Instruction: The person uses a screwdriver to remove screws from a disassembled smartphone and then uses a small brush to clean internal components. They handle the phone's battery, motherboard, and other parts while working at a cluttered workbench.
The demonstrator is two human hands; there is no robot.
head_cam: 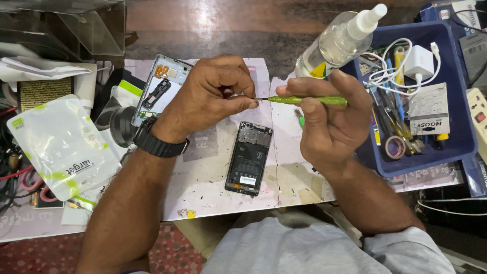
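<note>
The person is between two screws, I think: the right hand closes around a thin green screwdriver, and the left hand pinches something very small at its metal tip, too small to tell. Just below the tip, the opened smartphone lies flat on the stained white bench, dark and glossy inside. Next move needs a steady, fine aim.

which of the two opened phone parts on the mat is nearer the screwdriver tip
The dark opened phone, lying just below the screwdriver tip. The pale frame lies farther left, partly behind the left hand.
</note>
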